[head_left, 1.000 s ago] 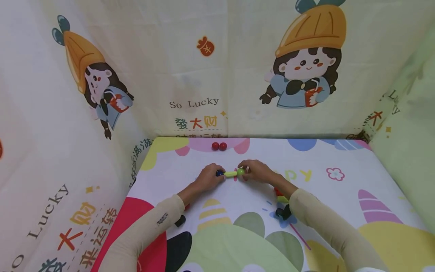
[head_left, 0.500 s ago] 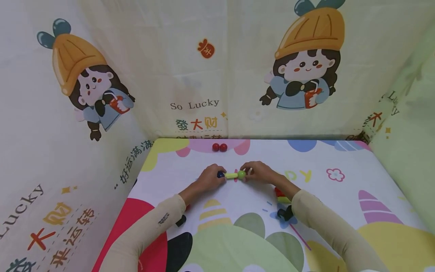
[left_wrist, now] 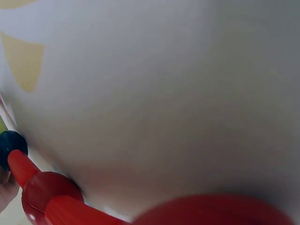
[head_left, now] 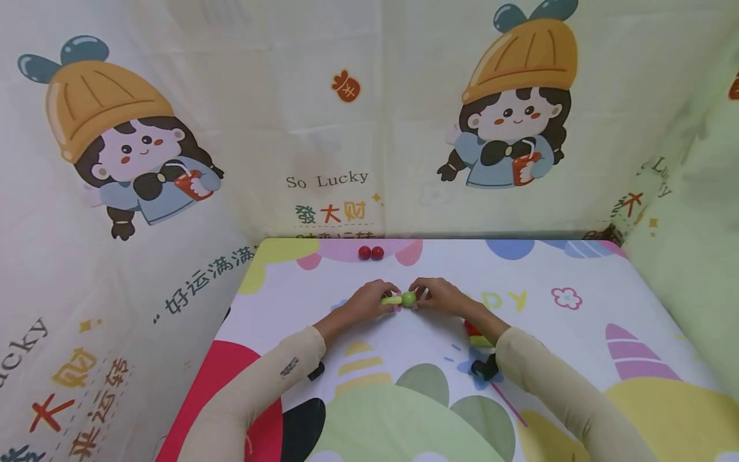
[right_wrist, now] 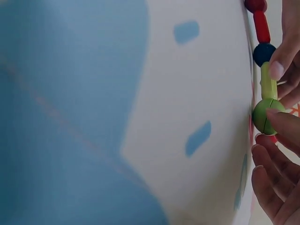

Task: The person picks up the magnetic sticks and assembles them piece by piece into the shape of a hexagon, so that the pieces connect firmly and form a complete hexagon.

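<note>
A toy chain of coloured rods and balls lies low over the printed tabletop. My left hand (head_left: 369,301) pinches its yellow-green rod (right_wrist: 268,83), just past the blue ball (right_wrist: 264,55). The green ball (head_left: 408,299) at that rod's end sits between the fingers and thumb of my right hand (head_left: 440,296). A bit of red (right_wrist: 268,138) shows just under the green ball, partly hidden by fingers. Beyond the blue ball, the left wrist view shows a red rod (left_wrist: 22,168), a red ball (left_wrist: 49,191) and a further red rod (left_wrist: 82,213).
Two red balls (head_left: 371,253) rest near the table's back edge. By my right forearm lie red and yellow-green pieces (head_left: 476,335) and a black piece (head_left: 485,367). Another black piece (head_left: 316,371) peeks out beside my left sleeve. Printed cloth walls stand around the table.
My left hand has shifted right along the chain, from the blue ball onto the yellow-green rod, covering the blue ball in the head view. My right hand stays at the green ball.
</note>
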Available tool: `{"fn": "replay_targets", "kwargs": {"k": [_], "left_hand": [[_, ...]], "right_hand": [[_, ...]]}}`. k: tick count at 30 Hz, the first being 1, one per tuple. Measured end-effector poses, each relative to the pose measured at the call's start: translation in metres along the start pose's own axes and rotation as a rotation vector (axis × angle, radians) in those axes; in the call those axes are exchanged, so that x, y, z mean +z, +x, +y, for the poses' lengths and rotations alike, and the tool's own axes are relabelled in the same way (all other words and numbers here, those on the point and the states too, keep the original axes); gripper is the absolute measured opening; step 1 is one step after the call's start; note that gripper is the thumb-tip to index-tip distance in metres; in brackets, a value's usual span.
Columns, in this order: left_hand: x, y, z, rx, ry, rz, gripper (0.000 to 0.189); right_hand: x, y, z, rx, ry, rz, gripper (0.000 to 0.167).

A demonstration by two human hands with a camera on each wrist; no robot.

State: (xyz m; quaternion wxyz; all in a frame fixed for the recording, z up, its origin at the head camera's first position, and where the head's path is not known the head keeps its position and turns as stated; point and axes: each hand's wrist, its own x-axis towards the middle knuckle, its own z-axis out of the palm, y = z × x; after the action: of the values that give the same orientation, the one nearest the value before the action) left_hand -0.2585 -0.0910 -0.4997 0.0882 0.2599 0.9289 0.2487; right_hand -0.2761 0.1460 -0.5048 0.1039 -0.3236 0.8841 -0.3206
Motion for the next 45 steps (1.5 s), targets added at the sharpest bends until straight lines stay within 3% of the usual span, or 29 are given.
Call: {"fn": "replay_targets", "kwargs": {"k": [5,14,22,30,35,45], "left_hand": [[0.002,0.004,0.002,0.055,0.009,-0.003,0.035],[0.003,0.008,0.005,0.043,-0.011,-0.019,0.035],[0.004,0.007,0.007,0.046,0.004,-0.007,0.035],[0.005,0.005,0.005,0.033,0.005,-0.008,0.035],[0.004,0.004,0.006,0.007,-0.009,-0.015,0.035],[0.004,0.004,0.006,0.022,-0.015,-0.003,0.034]], "right_hand": [[0.0,-0.002,-0.002,0.006,0.023,0.01,0.034],[-0.005,-0.011,-0.003,0.011,0.093,-0.029,0.037],[-0.037,-0.043,0.005,0.044,0.111,-0.033,0.034],[-0.055,-0.082,0.022,0.144,0.094,-0.077,0.034],[-0.056,-0.102,0.032,0.133,0.056,-0.079,0.032],[-0.055,-0.11,0.041,0.153,-0.043,-0.037,0.024]]}}
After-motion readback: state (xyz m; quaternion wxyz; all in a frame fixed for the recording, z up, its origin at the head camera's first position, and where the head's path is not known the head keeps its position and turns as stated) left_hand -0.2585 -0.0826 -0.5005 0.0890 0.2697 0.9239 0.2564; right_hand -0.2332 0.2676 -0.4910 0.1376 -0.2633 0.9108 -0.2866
